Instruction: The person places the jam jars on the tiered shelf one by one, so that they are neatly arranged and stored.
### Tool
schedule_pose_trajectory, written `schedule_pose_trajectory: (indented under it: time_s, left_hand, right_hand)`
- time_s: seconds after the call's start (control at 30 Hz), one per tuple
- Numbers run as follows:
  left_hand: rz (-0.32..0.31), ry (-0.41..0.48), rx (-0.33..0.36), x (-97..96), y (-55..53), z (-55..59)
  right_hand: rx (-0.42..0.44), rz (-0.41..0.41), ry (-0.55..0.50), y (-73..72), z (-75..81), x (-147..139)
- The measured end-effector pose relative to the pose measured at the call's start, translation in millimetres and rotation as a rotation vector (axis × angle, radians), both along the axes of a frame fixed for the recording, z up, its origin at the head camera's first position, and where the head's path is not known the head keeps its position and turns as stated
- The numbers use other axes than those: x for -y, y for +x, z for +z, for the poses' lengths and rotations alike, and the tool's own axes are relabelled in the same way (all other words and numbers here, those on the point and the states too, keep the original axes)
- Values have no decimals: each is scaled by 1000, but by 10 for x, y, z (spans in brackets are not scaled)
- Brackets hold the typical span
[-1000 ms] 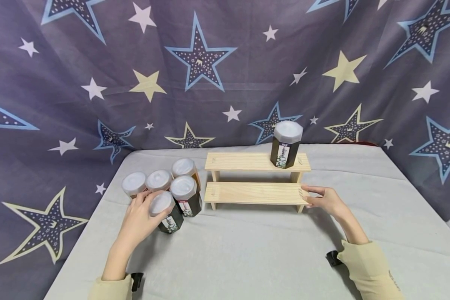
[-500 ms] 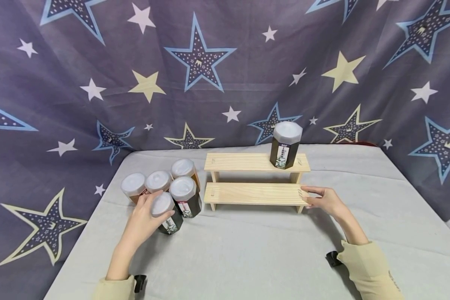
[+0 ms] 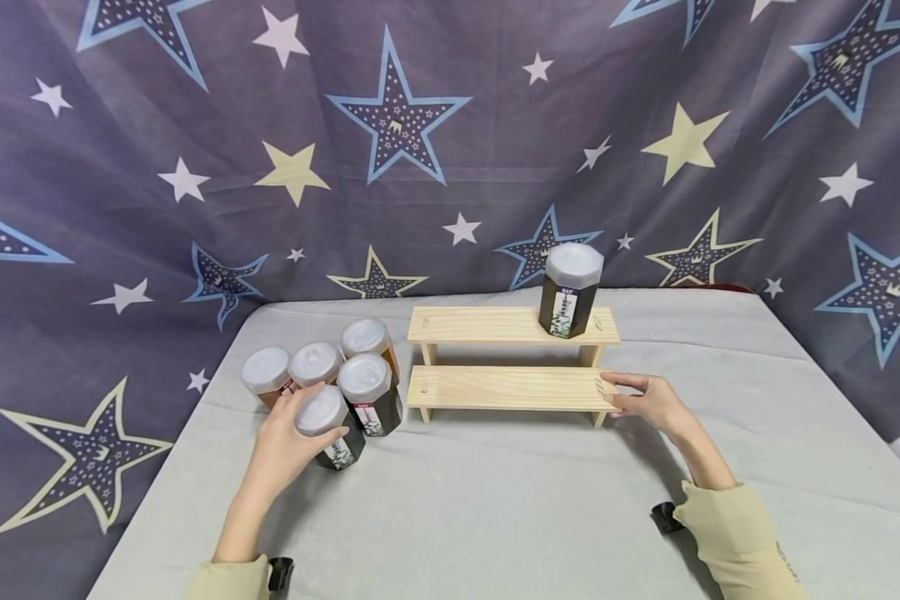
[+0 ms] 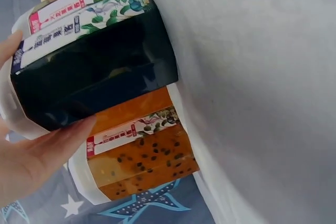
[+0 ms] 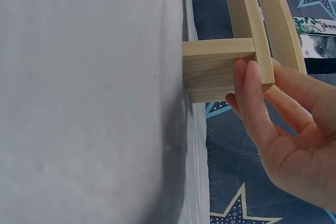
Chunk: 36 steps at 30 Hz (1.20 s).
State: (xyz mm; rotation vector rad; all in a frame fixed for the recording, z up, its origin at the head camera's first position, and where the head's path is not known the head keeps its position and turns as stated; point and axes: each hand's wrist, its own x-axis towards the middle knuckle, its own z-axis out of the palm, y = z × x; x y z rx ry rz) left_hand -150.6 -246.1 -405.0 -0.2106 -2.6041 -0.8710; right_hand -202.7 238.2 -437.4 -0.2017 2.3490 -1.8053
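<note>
My left hand [image 3: 276,446] grips a dark jar [image 3: 345,448] with a white lid, thumb on one side and fingers on the other. In the left wrist view the jar [image 4: 100,72] stands upright on the cloth, its floral label facing away from the palm. Close behind it are a dark jar with a red label [image 3: 377,414] and several amber jars, one speckled with dark seeds [image 4: 142,163]. My right hand [image 3: 654,406] pinches the right end of the lower step of a two-step wooden rack [image 3: 506,388]; the right wrist view shows its fingertips at the leg [image 5: 215,72].
Another dark jar [image 3: 567,300] stands on the right part of the rack's upper step. A light grey cloth [image 3: 487,508] covers the table. Behind it hangs a dark curtain [image 3: 495,125] with stars.
The left hand's thumb has shifted slightly around the front jar, which stays about where it was. The right hand and the rack keep their places.
</note>
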Motion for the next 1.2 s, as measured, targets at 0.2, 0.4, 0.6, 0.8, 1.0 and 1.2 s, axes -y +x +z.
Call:
schedule_pose_trajectory:
  time_s: [0.2, 0.4, 0.6, 0.8, 1.0, 1.2]
  left_hand:
    - [14, -3, -33, 42, -35, -24]
    - [23, 4, -58, 48, -50, -43]
    - [45, -21, -71, 43, -27, -45]
    - [88, -14, -91, 28, 32, 54]
    - [136, -9, -94, 10, 74, 184]
    - [156, -3, -112, -24, 105, 293]
  right_hand:
    - [9, -15, 15, -2, -5, 1]
    - [8, -19, 30, 1, -5, -13]
    - [8, -11, 12, 0, -3, -12]
    - [-19, -2, 7, -20, -37, -25]
    - [-10, -2, 24, -40, -71, -47]
    - [-6, 4, -6, -20, -37, -22]
